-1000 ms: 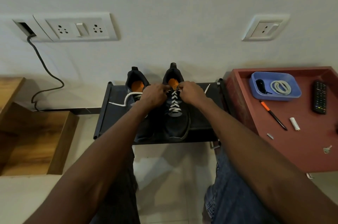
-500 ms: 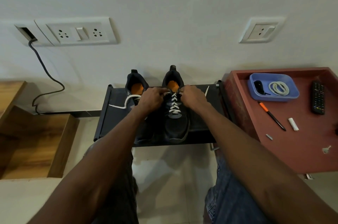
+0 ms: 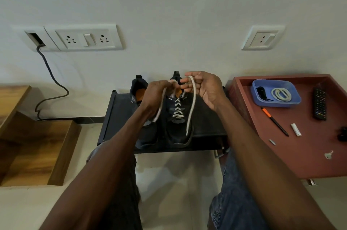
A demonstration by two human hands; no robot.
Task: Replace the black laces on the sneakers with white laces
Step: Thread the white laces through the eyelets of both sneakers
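White cord lace (image 3: 191, 105) ends pinched by both hands, above dark sneaker (image 3: 178, 126).

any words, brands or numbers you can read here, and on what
None can be read for sure.
Right sneaker: small white brand marks on both sides of the tongue, too small and blurred to read.
Left sneaker: a tiny white mark by the collar, unreadable.
Remote control on the red tray: coloured buttons, any print too small to read.
Wall sockets: no visible text.
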